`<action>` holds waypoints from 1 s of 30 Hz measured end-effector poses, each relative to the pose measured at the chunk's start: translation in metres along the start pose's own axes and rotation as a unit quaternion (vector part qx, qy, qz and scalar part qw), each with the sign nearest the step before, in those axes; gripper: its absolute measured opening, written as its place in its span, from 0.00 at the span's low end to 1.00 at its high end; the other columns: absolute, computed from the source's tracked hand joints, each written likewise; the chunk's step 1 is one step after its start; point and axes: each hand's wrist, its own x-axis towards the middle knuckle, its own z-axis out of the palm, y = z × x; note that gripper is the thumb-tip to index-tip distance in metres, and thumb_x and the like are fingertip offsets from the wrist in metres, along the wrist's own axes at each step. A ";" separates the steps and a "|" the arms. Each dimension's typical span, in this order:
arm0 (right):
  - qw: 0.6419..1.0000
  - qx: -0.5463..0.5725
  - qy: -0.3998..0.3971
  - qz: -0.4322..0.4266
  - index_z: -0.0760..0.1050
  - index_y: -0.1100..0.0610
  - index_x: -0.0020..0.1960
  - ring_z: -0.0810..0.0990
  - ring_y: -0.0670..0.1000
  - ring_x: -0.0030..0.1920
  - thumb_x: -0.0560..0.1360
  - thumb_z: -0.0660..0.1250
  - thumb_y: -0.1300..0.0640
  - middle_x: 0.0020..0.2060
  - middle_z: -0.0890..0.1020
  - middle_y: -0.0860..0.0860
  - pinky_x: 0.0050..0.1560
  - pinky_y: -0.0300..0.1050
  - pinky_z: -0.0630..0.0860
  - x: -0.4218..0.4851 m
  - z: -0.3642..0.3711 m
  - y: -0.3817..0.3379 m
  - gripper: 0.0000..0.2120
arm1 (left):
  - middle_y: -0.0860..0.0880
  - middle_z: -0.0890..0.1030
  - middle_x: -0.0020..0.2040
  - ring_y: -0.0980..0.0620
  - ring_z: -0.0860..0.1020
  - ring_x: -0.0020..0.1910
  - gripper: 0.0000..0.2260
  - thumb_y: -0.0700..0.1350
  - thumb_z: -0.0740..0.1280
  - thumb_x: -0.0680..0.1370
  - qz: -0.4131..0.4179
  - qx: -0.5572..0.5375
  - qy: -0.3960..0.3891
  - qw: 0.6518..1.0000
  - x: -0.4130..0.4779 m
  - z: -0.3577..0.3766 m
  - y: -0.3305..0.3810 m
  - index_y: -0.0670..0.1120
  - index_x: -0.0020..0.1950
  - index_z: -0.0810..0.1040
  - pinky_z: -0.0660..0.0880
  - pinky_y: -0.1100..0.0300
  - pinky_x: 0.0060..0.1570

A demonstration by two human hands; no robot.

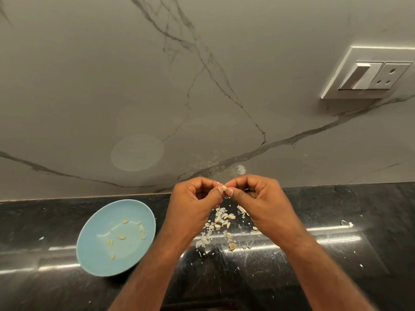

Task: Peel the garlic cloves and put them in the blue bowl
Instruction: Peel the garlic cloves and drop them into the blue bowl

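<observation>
Marble-veined wall (202, 75): fills the view above and behind the grip. White switch-and-socket plate (368, 72) on it, far up and right of the grip.

Black countertop (336, 254): below the grip, glossy, flecked with white bits.

Blue bowl (125, 212): on the countertop, down and left of the grip, just beside the left forearm. Several peeled cloves (122, 237) scattered inside.

Left hand (193, 205) and right hand (262, 203): raised over the counter, fingers curled, thumb tips meeting at centre. Both pinch one garlic clove (224, 188) between thumb and forefinger; a narrow grip, clove end showing pale between the nails.

Pile of skins and loose cloves (221, 221): on the countertop straight below the grip, between the wrists. A small round root stub (232, 245) lies at its near edge.
</observation>
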 end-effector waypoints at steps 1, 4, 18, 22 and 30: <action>1.000 0.001 0.000 -0.001 0.84 0.54 0.49 0.85 0.52 0.45 0.76 0.72 0.59 0.41 0.87 0.49 0.51 0.47 0.83 -0.001 0.000 -0.001 0.03 | 0.49 0.85 0.37 0.56 0.82 0.36 0.01 0.43 0.73 0.75 0.005 -0.002 -0.002 1.000 -0.001 0.000 0.001 0.47 0.44 0.84 0.78 0.66 0.39; 1.000 -0.011 -0.003 -0.006 0.83 0.53 0.49 0.85 0.50 0.43 0.77 0.72 0.57 0.41 0.86 0.48 0.49 0.43 0.83 -0.002 -0.001 -0.005 0.03 | 0.51 0.85 0.38 0.58 0.81 0.36 0.02 0.46 0.74 0.74 0.029 0.011 -0.011 0.999 -0.002 0.000 0.002 0.48 0.45 0.84 0.77 0.67 0.39; 0.996 0.086 0.014 0.027 0.83 0.59 0.43 0.84 0.47 0.40 0.73 0.74 0.59 0.37 0.86 0.52 0.45 0.39 0.80 -0.005 0.001 -0.008 0.03 | 0.55 0.83 0.41 0.53 0.82 0.43 0.02 0.47 0.68 0.78 0.150 0.073 -0.043 0.985 -0.001 0.001 -0.005 0.53 0.47 0.80 0.80 0.60 0.45; 0.994 0.102 0.045 0.013 0.83 0.57 0.40 0.83 0.49 0.39 0.64 0.75 0.45 0.35 0.85 0.53 0.45 0.40 0.80 -0.007 0.009 -0.009 0.15 | 0.54 0.82 0.43 0.56 0.81 0.43 0.02 0.47 0.68 0.79 0.147 0.050 -0.016 0.988 -0.005 0.007 -0.005 0.51 0.48 0.81 0.79 0.65 0.45; 0.979 0.195 0.058 -0.003 0.82 0.58 0.37 0.83 0.49 0.36 0.73 0.71 0.69 0.33 0.84 0.53 0.43 0.39 0.80 -0.009 0.018 -0.013 0.09 | 0.52 0.82 0.39 0.57 0.79 0.40 0.07 0.47 0.67 0.76 0.067 -0.068 -0.008 0.995 -0.011 0.013 0.006 0.45 0.47 0.81 0.78 0.63 0.43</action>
